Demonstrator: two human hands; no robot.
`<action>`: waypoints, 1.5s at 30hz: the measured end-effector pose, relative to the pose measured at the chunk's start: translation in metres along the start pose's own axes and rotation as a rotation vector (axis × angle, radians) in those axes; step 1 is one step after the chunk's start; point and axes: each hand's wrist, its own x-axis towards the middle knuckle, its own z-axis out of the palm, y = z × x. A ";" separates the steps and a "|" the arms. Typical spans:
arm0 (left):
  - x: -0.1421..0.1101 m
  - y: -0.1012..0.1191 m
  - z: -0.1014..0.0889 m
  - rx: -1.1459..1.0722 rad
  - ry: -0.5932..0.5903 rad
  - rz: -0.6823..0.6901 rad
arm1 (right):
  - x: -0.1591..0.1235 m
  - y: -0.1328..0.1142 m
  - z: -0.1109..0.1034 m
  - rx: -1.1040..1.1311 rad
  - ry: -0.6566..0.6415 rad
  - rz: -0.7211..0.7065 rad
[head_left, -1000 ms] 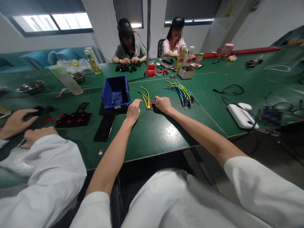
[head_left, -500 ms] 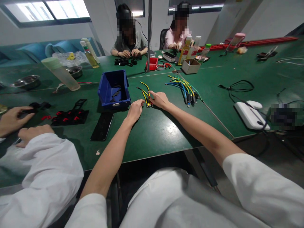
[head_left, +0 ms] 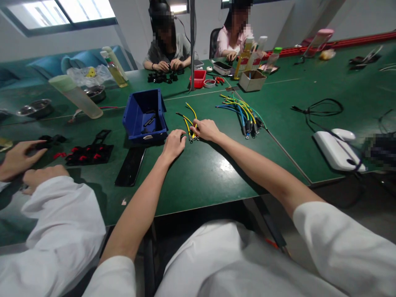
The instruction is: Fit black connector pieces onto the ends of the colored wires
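"Some yellow wires (head_left: 187, 125) are lying on the desk (head_left: 198, 181). I'm taking them as the clock's centre."

"What is the right hand (head_left: 208, 130) doing?"

"It is touching them from three o'clock, thumb and fingertips sitting close together. Whether it is pinching one, I can't tell."

"And the left hand (head_left: 175, 143)?"

"It is resting between seven and eight, fingers curling, just beside the wires' metal ends (head_left: 191, 140). I can't tell whether its fingertips are pressing together."

"What else is showing?"

"A blue bin (head_left: 145, 100) is standing at nine, black pieces (head_left: 150, 120) lying inside. A phone (head_left: 130, 167) is lying at eight, near the bin."

"And to the right?"

"A bundle of coloured cables (head_left: 243, 112) is spreading at three, beyond the right hand. A box (head_left: 251, 85) is standing at two, and a white device (head_left: 334, 152) is lying well past three."

"Is anyone sitting nearby?"

"Yes, a co-worker's white sleeve (head_left: 68, 214) is showing toward eight, farther out than the phone."
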 end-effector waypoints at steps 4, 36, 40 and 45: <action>0.001 -0.002 -0.001 0.007 -0.020 -0.004 | 0.000 0.003 0.001 0.046 0.018 -0.001; -0.002 -0.007 -0.008 0.073 -0.047 -0.037 | 0.003 0.022 0.016 0.662 0.520 0.162; -0.003 -0.009 -0.006 0.030 -0.012 -0.042 | 0.001 0.016 0.018 0.764 0.543 0.250; -0.003 -0.008 -0.007 -0.038 0.019 -0.069 | 0.002 0.012 0.020 0.819 0.498 0.273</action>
